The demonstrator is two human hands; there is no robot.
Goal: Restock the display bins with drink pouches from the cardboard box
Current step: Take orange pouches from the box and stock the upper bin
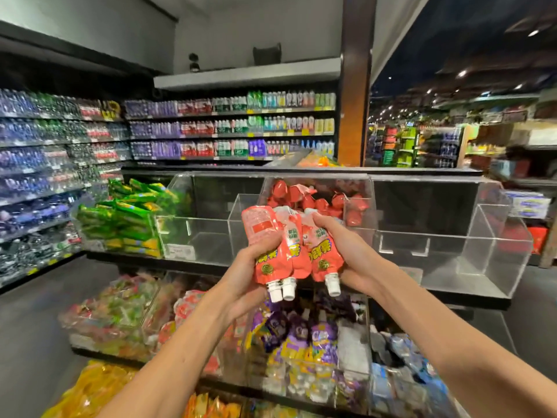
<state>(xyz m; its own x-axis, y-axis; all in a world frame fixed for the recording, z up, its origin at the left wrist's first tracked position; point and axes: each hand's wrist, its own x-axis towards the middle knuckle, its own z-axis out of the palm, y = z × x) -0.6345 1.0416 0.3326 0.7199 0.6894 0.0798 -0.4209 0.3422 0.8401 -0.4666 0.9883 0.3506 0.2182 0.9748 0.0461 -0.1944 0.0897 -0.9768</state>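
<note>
pouches: we've got a bunch of pink drink pouches (286,251) mid-frame, upside down, white caps pointing at us
hands: left hand (247,267) and right hand (346,254) both clamped around the bunch from either side
handling: soft, squishy film, probably slick and a bit heavy with liquid; we'd grip the bodies, not the caps
target bin: clear acrylic bin (355,188) just behind, upper centre, already part full of the same pink pouches
bin feel: rigid, glossy, sharp edges
box: cardboard box isn't in view
</note>
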